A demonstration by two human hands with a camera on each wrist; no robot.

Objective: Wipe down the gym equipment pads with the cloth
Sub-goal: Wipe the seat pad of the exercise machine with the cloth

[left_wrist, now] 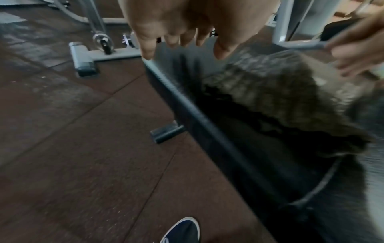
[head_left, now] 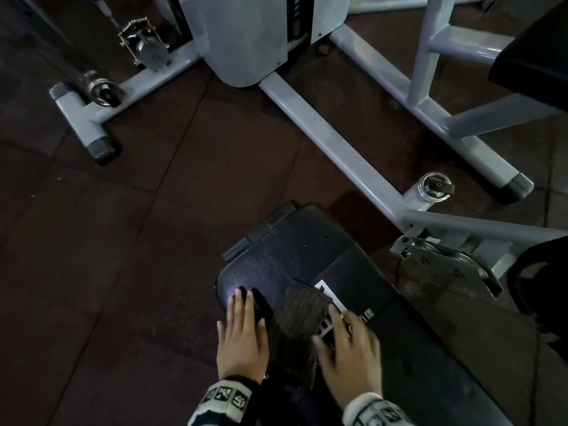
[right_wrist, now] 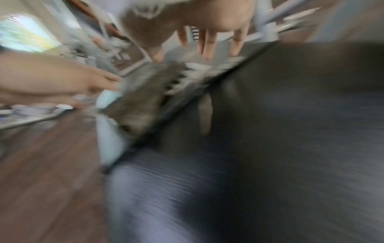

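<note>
A black padded bench runs from the lower middle toward the bottom right of the head view. A dark grey ribbed cloth lies on its near end. My left hand lies flat with straight fingers on the pad's left edge, just left of the cloth. My right hand hovers or rests over the cloth's right side with fingers spread; it is blurred. In the left wrist view the cloth is spread on the pad beyond my left hand. The right wrist view is smeared, showing my right hand above the cloth.
White steel machine frames cross the dark rubber floor behind and to the right of the bench. A weight-stack housing stands at the top. A pulley bracket sits right of the bench. My shoe is on the floor.
</note>
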